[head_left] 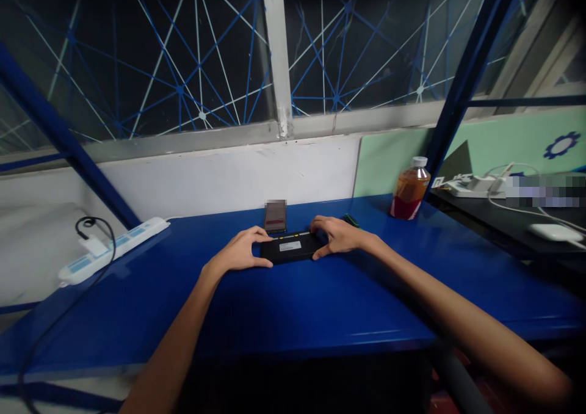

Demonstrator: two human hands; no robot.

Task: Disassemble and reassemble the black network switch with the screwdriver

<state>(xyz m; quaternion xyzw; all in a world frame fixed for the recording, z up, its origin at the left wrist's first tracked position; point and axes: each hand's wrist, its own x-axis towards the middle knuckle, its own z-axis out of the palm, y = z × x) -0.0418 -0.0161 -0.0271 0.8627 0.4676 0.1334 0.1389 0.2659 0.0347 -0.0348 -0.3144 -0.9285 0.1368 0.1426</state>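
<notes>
Black box [293, 249] between left hand [241, 249] and right hand [337, 235], thumbs at near edge

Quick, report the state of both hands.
Left hand: closed around the left end of the black box.
Right hand: closed around the box's right end.

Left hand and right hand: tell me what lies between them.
In the head view, a flat black box with a white label lies between the left hand and the right hand.

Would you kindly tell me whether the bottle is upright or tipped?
Upright: the bottle stands on the blue table, its white cap on top.
</notes>
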